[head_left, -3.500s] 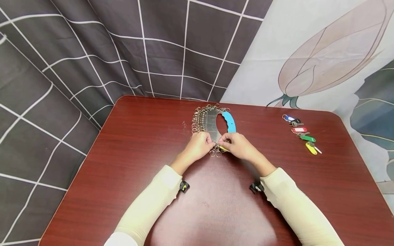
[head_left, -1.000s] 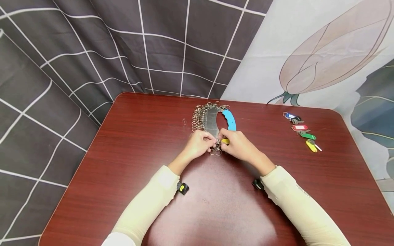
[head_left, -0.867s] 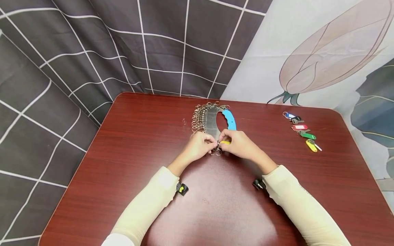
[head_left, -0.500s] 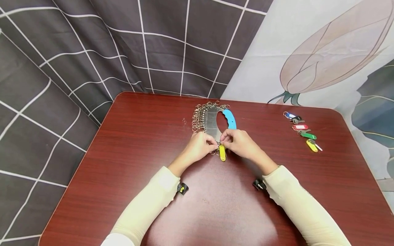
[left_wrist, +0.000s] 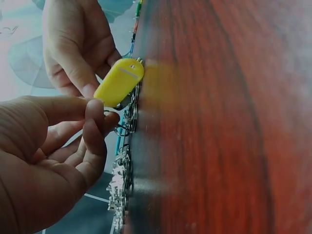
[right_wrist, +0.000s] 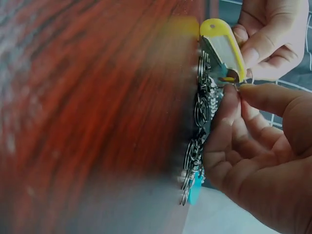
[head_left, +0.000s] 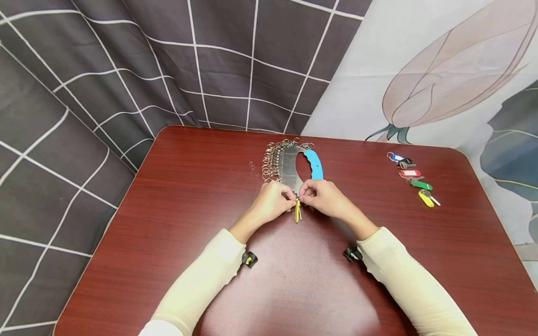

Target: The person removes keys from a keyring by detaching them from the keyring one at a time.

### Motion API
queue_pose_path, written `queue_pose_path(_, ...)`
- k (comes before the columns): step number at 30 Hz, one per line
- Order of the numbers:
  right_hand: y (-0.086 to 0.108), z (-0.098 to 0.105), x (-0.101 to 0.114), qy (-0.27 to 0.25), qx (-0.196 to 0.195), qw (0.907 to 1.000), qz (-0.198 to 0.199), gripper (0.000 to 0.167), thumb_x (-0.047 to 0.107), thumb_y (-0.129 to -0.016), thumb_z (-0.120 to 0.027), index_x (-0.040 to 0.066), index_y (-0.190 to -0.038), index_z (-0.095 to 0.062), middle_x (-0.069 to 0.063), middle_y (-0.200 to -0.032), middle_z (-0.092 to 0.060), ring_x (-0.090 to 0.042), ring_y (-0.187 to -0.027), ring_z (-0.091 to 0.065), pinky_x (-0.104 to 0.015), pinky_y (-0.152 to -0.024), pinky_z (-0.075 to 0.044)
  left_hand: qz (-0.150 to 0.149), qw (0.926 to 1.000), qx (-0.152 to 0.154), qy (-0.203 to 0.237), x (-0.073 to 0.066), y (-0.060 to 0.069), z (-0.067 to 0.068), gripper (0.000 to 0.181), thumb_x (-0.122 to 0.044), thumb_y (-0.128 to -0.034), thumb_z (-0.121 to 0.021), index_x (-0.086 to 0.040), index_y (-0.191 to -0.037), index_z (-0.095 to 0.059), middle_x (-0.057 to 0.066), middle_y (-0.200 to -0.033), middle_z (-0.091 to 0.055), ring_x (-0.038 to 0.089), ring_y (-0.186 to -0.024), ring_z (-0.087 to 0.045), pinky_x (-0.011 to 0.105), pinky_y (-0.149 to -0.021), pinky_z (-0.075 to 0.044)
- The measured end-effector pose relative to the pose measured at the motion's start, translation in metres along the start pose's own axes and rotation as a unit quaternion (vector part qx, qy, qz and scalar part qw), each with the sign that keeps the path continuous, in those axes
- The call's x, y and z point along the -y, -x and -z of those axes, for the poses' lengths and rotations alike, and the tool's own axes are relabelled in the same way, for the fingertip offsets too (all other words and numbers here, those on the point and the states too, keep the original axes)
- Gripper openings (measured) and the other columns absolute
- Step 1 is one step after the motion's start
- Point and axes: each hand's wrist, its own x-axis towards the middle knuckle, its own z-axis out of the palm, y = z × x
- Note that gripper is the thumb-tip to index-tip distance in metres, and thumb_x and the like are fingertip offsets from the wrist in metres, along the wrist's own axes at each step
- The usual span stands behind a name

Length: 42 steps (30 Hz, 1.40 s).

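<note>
Both hands meet in the head view at the near end of a metal key holder (head_left: pixel 287 169), a curved plate with a blue grip (head_left: pixel 314 164) and several clips and split rings along its edge. A yellow key tag (head_left: pixel 297 211) hangs between them with a key (head_left: pixel 300 213) beside it. My left hand (head_left: pixel 275 200) and right hand (head_left: pixel 322 197) each pinch at the tag's small key ring (right_wrist: pixel 249 78). The wrist views show the yellow tag close up, just above the fingertips; the fingers partly hide the ring and any clip behind it.
On the right of the dark red table (head_left: pixel 189 186) lie several tagged keys: a blue tag (head_left: pixel 396 157), a red tag (head_left: pixel 410 173), a green tag (head_left: pixel 421 185) and another yellow tag (head_left: pixel 426 198). A checked curtain (head_left: pixel 227 70) stands behind the table.
The yellow tag, earlier mostly under the right fingers, now hangs down toward the person and has turned edge-on, with its key showing. Both hands stay at the holder's near end with small finger shifts.
</note>
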Motion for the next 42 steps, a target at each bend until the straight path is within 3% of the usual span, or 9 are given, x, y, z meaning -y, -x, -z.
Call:
queue_pose_path(11,0.0,-0.005,0.001,0.023,-0.031,0.9988,0.029,0.01,0.009,-0.093,-0.066,0.015,-0.089,-0.073,0.004,-0.077,-0.069,-0.01,-0.072,-0.061,-0.028,-0.07,-0.051,-0.009,0.9995,-0.013,-0.029,0.0,0.001,-0.001,0.015,-0.008,-0.0854,-0.078,-0.017,-0.074,-0.077,-0.008,-0.065,-0.069,0.005,-0.065,-0.058,0.022,-0.064,-0.047)
queue_pose_path(14,0.0,-0.005,0.001,0.025,-0.043,0.9977,0.045,0.009,0.01,-0.094,-0.069,0.015,-0.09,-0.074,0.004,-0.078,-0.07,-0.009,-0.073,-0.061,-0.027,-0.07,-0.052,0.004,1.0,-0.004,-0.006,0.0,0.001,-0.001,0.012,-0.01,-0.0877,-0.076,-0.015,-0.076,-0.077,-0.007,-0.064,-0.07,0.004,-0.061,-0.06,0.02,-0.061,-0.048)
queue_pose_path(18,0.0,-0.005,0.001,0.026,-0.051,0.9967,0.058,0.007,0.01,-0.092,-0.071,0.015,-0.089,-0.075,0.004,-0.077,-0.069,-0.009,-0.072,-0.062,-0.026,-0.069,-0.052,0.03,0.9969,0.014,0.072,0.001,0.0,0.0,0.011,-0.007,-0.091,-0.071,-0.008,-0.082,-0.076,0.002,-0.068,-0.074,0.01,-0.061,-0.07,0.02,-0.058,-0.053)
queue_pose_path(21,0.001,-0.005,0.002,0.027,-0.053,0.9964,0.061,0.008,0.009,-0.091,-0.072,0.016,-0.088,-0.075,0.005,-0.076,-0.069,-0.009,-0.072,-0.061,-0.025,-0.069,-0.052,0.052,0.9844,0.031,0.165,0.003,-0.001,0.0,0.01,0.0,-0.0929,-0.066,0.002,-0.088,-0.074,0.013,-0.077,-0.076,0.018,-0.066,-0.076,0.025,-0.061,-0.06)
queue_pose_path(27,0.0,-0.005,0.002,0.031,-0.056,0.9957,0.067,0.011,0.006,-0.089,-0.072,0.015,-0.089,-0.078,0.004,-0.076,-0.069,-0.008,-0.072,-0.062,-0.024,-0.067,-0.052,0.105,0.9408,0.058,0.317,0.009,-0.007,0.001,0.013,0.009,-0.0955,-0.056,0.017,-0.1,-0.066,0.031,-0.089,-0.074,0.016,-0.067,-0.074,0.033,-0.07,-0.064)
queue_pose_path(31,0.001,-0.005,0.002,0.03,-0.054,0.9952,0.076,0.012,0.005,-0.088,-0.072,0.014,-0.09,-0.078,0.003,-0.078,-0.069,-0.008,-0.072,-0.061,-0.023,-0.067,-0.051,0.143,0.9215,0.068,0.355,0.012,-0.01,0.001,0.016,0.01,-0.0963,-0.055,0.02,-0.104,-0.065,0.034,-0.095,-0.073,0.013,-0.065,-0.073,0.033,-0.072,-0.064)
queue_pose_path(36,0.002,-0.005,0.001,0.036,-0.06,0.9931,0.094,0.013,0.002,-0.088,-0.071,0.013,-0.091,-0.078,0.002,-0.081,-0.069,-0.009,-0.073,-0.06,-0.023,-0.067,-0.051,0.168,0.9237,0.065,0.338,0.015,-0.013,0.002,0.017,0.007,-0.0956,-0.061,0.018,-0.106,-0.07,0.021,-0.087,-0.076,0.009,-0.06,-0.069,0.024,-0.063,-0.061)
queue_pose_path(38,0.002,-0.006,0.001,0.04,-0.065,0.9914,0.107,0.014,0.0,-0.088,-0.07,0.011,-0.092,-0.077,0.001,-0.083,-0.07,-0.01,-0.074,-0.061,-0.024,-0.067,-0.051,0.184,0.9194,0.072,0.34,0.017,-0.015,0.003,0.016,0.004,-0.0955,-0.064,0.015,-0.105,-0.071,0.011,-0.078,-0.074,0.008,-0.057,-0.065,0.021,-0.057,-0.057)
queue_pose_path(42,0.002,-0.007,0.0,0.049,-0.068,0.9872,0.136,0.014,-0.001,-0.089,-0.07,0.01,-0.093,-0.078,-0.001,-0.086,-0.072,-0.012,-0.077,-0.062,-0.027,-0.069,-0.054,0.232,0.8871,0.106,0.384,0.02,-0.018,0.006,0.011,-0.001,-0.0961,-0.065,0.008,-0.099,-0.072,0.002,-0.069,-0.064,0.007,-0.053,-0.056,0.019,-0.051,-0.048)
